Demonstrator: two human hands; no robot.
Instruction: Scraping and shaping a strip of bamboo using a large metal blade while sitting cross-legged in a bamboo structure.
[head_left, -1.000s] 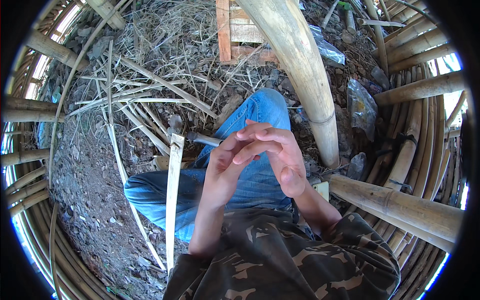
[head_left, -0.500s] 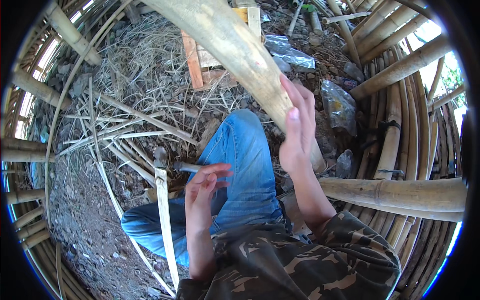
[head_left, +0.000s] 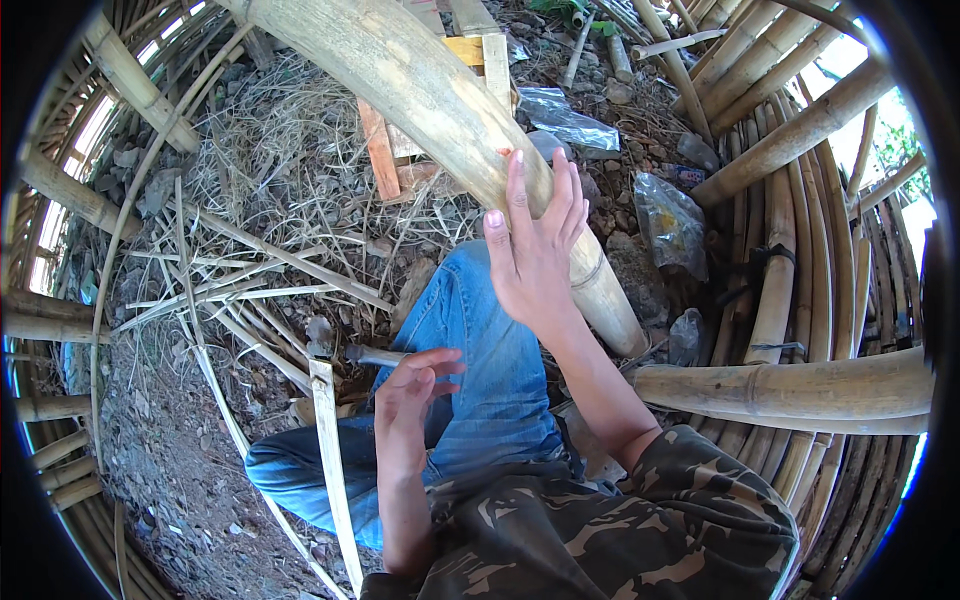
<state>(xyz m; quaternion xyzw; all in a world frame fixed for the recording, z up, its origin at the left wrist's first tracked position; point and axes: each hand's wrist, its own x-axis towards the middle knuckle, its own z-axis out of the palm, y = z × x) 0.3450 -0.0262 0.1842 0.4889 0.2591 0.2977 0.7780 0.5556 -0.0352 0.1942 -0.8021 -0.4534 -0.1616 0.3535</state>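
**A:** What were the hands doing?

**B:** The right hand (head_left: 535, 255) was raised, fingers straight and spread, palm laid against a thick bamboo pole (head_left: 450, 120) that slanted down from the top of the view to the ground beside the person's knee. It gripped nothing; it looked like a flat, steadying touch, as the pole was too wide to close a hand around.

**A:** And the left?

**B:** The left hand (head_left: 410, 400) hovered over the lap, fingers loosely curled and released, holding nothing. It sat near a flat bamboo strip (head_left: 330, 460) that ran from beside the knee down toward the lower edge of the view, likely kept close for easy reach. I could not tell whether a fingertip touched it.

**A:** Where was the person?

**B:** Seated low, one leg in blue jeans (head_left: 480, 360) stretched forward, wearing a camouflage shirt (head_left: 620, 530). Thin bamboo slivers (head_left: 240, 290) and dry grass lay scattered on the dirt to the left. More bamboo poles (head_left: 790, 385) curved around the right side, and crumpled clear plastic bags (head_left: 670, 220) lay among stones beyond the thick pole.
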